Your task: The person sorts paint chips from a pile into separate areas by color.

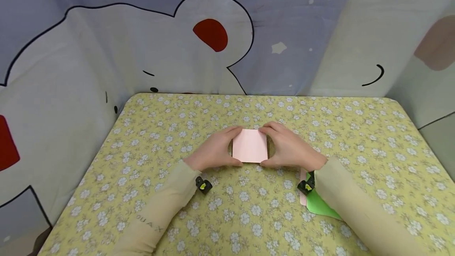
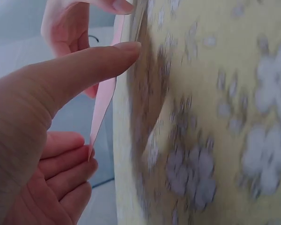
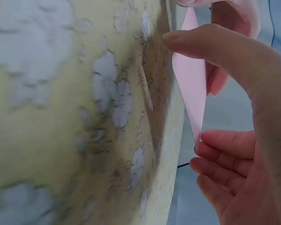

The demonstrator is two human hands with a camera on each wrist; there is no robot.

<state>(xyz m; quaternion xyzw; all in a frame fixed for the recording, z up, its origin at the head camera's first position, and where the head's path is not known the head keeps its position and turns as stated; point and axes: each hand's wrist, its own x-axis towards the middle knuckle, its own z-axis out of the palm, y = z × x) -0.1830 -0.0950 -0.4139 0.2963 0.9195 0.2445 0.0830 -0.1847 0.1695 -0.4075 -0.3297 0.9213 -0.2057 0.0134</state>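
Between the two hands is a square of pink paper (image 1: 249,145), held just above the cloth with a shadow beneath it. My left hand (image 1: 217,149) grips its left side, thumb at the near corner and fingers at the far one. On the other side, my right hand (image 1: 289,147) grips the right edge in the same way. The left wrist view shows the pink paper (image 2: 103,98) edge-on, its far corner against the fingertips. In the right wrist view the paper (image 3: 191,79) runs from the thumb to the fingers, with a slight bend.
A yellow cloth (image 1: 256,208) with white flowers covers the table. Partly under the right forearm lie green paper (image 1: 320,204) and a strip of pink paper (image 1: 303,198). Printed curtains (image 1: 284,19) stand around the back and sides. Both wrists wear small black cameras (image 1: 203,185).
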